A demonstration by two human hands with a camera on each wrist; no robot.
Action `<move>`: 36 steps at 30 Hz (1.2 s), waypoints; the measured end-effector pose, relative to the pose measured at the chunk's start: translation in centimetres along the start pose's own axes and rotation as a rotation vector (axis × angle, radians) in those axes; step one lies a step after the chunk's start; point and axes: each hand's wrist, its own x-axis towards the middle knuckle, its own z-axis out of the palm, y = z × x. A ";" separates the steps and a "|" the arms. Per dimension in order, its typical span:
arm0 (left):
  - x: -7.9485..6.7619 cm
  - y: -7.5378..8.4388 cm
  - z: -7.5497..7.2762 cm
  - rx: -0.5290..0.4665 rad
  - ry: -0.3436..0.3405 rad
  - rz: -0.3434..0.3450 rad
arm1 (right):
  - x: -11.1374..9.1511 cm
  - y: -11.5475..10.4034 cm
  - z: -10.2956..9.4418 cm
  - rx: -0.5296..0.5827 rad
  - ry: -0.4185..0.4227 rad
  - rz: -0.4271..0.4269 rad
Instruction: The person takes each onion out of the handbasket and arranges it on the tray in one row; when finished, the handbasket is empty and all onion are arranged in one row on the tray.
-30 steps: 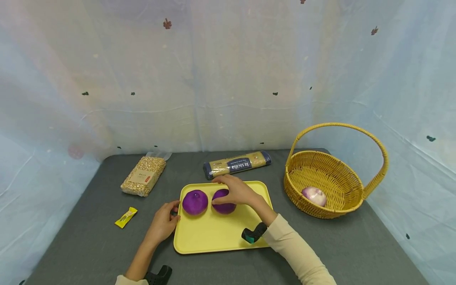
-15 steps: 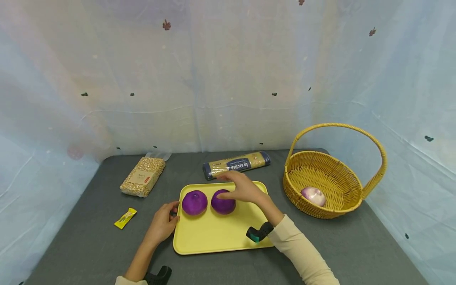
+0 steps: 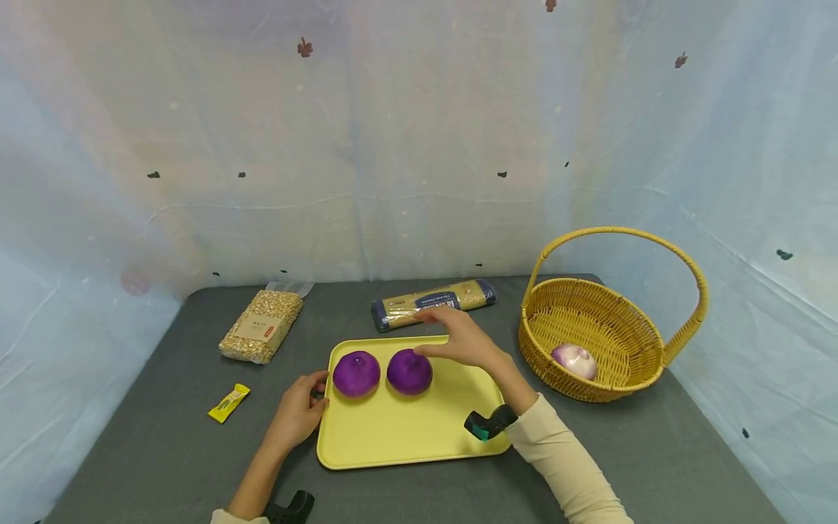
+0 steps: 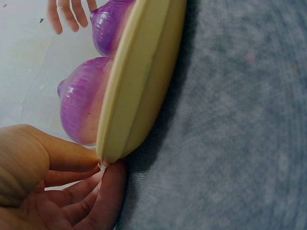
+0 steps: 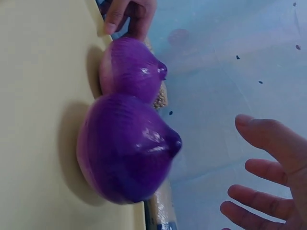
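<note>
Two purple onions stand side by side on a yellow tray (image 3: pixel 406 431): the left onion (image 3: pixel 356 375) and the right onion (image 3: pixel 409 373). At the tray's left edge my left hand (image 3: pixel 297 412) pinches the rim between thumb and fingers, as the left wrist view also shows. My right hand (image 3: pixel 462 340) hovers above the tray, up and to the right of the right onion, its fingers spread and holding nothing. In the right wrist view a gap shows between these fingers and the nearer onion (image 5: pixel 127 148).
A wicker basket (image 3: pixel 537 351) with a tall handle stands at the right, with a paler onion (image 3: pixel 574 361) in it. Behind the tray lies a pasta pack (image 3: pixel 435 302). A bag of yellow kernels (image 3: pixel 262 325) and a small yellow packet (image 3: pixel 229 403) lie at the left.
My right hand has let go of the right onion and moved up and to the right, away from it. The left hand has stayed at the tray's edge.
</note>
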 end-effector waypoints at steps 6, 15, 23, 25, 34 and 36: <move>0.0 0.0 0.1 0.006 -0.002 -0.007 | -0.5 0.3 -1.0 0.012 0.015 0.031; 0.1 0.0 0.0 0.007 0.007 0.009 | -1.6 1.1 -2.7 0.031 0.062 0.092; -0.1 0.2 0.0 -0.009 0.000 -0.006 | -3.1 1.9 -4.4 0.027 0.115 0.138; -0.1 0.2 0.0 -0.012 0.000 -0.007 | -3.4 2.2 -4.8 0.030 0.133 0.142; -0.1 0.2 0.0 -0.010 -0.003 -0.009 | -4.6 2.9 -6.2 0.050 0.158 0.181; -0.1 0.2 0.0 -0.012 -0.005 -0.007 | -4.8 3.0 -6.4 0.049 0.165 0.186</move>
